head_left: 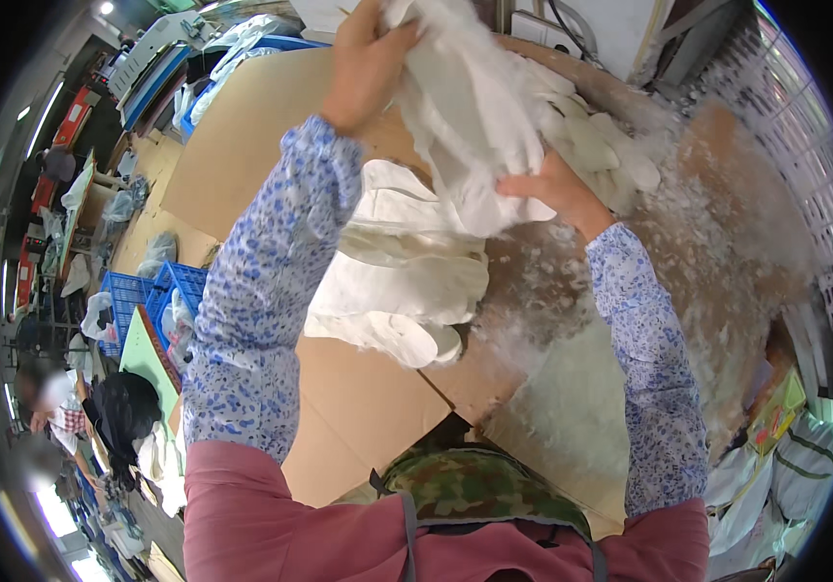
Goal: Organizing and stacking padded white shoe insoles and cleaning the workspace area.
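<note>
A limp white fabric piece (470,107) with a fuzzy, fluffy surface hangs stretched between my two hands above the table. My left hand (368,73), higher up and to the left, is closed on its upper edge. Lower down, my right hand (554,194) pinches its right side, with the thumb on top and the other fingers partly hidden. Below lies a loose pile of white cut fabric pieces (387,281), overlapping one another. More flat white pieces (591,141) are heaped just beyond my right hand.
Loose white fluff (727,213) covers the table's right side, beside a barred window (804,107). Brown cardboard sheets (251,126) cover the table. Blue plastic crates (174,286) stand at left, with a person (57,398) beyond. White sacks (804,466) sit at lower right.
</note>
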### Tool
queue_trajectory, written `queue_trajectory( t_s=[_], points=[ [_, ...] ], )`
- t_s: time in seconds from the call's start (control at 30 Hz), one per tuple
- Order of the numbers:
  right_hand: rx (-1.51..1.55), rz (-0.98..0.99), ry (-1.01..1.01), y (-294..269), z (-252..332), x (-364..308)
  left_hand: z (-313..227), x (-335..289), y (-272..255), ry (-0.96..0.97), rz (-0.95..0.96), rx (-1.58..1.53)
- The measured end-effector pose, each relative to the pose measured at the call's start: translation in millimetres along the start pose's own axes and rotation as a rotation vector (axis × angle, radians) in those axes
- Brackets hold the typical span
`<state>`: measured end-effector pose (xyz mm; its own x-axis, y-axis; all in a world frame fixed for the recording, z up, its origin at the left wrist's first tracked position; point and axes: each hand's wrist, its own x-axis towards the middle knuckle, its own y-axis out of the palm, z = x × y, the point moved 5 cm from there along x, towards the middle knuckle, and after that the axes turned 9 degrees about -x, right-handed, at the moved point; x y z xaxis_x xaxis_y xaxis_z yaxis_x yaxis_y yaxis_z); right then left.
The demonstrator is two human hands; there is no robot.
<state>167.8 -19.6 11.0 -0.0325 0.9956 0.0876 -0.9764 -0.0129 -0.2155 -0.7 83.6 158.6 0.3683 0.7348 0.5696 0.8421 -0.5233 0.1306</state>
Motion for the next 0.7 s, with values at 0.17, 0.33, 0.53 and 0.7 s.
queue_trajectory(
  t_s=[0.17, 0.33, 0.53, 0.7],
  points=[
    [0.253, 0.282, 0.258, 12, -37, -12, 83, -50, -93, -0.337, -0.178, 0.190],
    [-0.159, 0.743, 0.473, 43, -132, -21, 144, -158, -226, -0.673, 0.016, 0.836],
    [-0.612, 0.087, 0.228, -48, -159, 83, 155, -190, -232, -0.912, 0.095, 0.519],
    [-0.962, -0.299, 0.073, -68, -174, 195, 111, -166, -194, -0.590, 0.318, 1.159]
  ],
)
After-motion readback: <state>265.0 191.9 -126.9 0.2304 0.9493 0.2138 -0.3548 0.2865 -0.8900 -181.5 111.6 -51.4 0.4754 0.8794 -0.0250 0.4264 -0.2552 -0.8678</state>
